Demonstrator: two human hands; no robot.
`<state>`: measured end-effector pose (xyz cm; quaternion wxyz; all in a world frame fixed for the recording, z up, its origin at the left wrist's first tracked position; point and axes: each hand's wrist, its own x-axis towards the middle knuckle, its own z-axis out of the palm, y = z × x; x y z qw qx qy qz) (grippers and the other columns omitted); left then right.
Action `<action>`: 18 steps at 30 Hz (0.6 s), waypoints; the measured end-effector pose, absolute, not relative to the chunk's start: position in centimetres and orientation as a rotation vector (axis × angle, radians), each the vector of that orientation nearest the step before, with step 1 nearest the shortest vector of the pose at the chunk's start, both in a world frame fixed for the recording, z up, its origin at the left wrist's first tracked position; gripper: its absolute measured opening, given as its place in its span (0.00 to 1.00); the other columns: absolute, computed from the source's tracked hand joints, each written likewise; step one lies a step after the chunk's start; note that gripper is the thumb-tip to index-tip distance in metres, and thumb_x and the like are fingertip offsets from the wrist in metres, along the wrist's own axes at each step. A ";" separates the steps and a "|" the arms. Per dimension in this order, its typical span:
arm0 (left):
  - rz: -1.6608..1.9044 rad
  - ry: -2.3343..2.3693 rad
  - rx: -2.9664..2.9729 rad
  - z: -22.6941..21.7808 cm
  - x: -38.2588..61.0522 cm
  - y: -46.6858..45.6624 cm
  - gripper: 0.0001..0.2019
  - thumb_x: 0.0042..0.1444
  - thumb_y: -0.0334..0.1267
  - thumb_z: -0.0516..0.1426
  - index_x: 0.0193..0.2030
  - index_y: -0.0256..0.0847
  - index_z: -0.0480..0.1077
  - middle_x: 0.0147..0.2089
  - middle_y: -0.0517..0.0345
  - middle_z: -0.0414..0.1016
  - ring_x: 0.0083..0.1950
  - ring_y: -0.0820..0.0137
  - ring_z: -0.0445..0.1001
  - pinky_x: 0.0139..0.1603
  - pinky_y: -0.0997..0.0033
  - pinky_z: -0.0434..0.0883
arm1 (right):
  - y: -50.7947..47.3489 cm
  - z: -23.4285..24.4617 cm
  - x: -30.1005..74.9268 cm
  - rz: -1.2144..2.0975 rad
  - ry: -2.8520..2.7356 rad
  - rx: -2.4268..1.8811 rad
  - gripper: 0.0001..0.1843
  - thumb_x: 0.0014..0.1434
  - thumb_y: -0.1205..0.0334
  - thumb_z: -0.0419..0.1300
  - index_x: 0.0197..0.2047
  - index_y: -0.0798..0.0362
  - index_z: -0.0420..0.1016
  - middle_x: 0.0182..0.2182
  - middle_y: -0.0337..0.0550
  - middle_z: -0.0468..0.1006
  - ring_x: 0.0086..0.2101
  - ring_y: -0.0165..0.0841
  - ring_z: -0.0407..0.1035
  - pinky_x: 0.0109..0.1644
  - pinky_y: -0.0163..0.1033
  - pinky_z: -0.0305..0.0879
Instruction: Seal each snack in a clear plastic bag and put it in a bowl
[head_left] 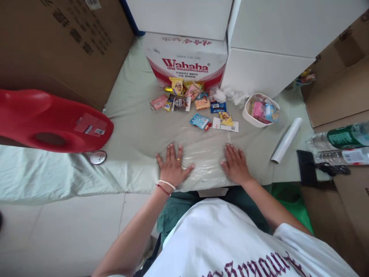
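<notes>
My left hand point(172, 165) and my right hand point(235, 164) lie flat, fingers spread, on a sheet of clear plastic film point(205, 159) spread over the pale green cloth-covered surface point(135, 130) near its front edge. Neither hand holds anything. Beyond the film lies a scatter of several small snack packets point(192, 104), and a white bowl point(248, 115) with more packets stands to the right of them. A white roll of film point(286, 140) lies to the right of my right hand.
A Wahaha carton point(186, 61) stands behind the snacks, with white boxes point(268, 38) and brown cartons point(57, 42) around. A red plastic stool point(49, 121) lies at left. Two bottles point(340, 138) and a black tool point(306, 167) lie at the right.
</notes>
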<state>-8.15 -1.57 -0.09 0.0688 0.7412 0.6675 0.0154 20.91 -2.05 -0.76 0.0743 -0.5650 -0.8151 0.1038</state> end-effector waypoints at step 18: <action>1.029 1.863 2.031 1.8 -9.5 -1.9 0.19 0.74 0.44 0.47 0.56 0.39 0.76 0.59 0.42 0.79 0.66 0.61 0.74 0.69 0.54 0.70 | -4.3 1.5 8.5 0.789 -2.776 -0.882 0.30 0.74 0.51 0.57 0.72 0.56 0.67 0.73 0.57 0.64 0.75 0.46 0.50 0.79 0.61 0.43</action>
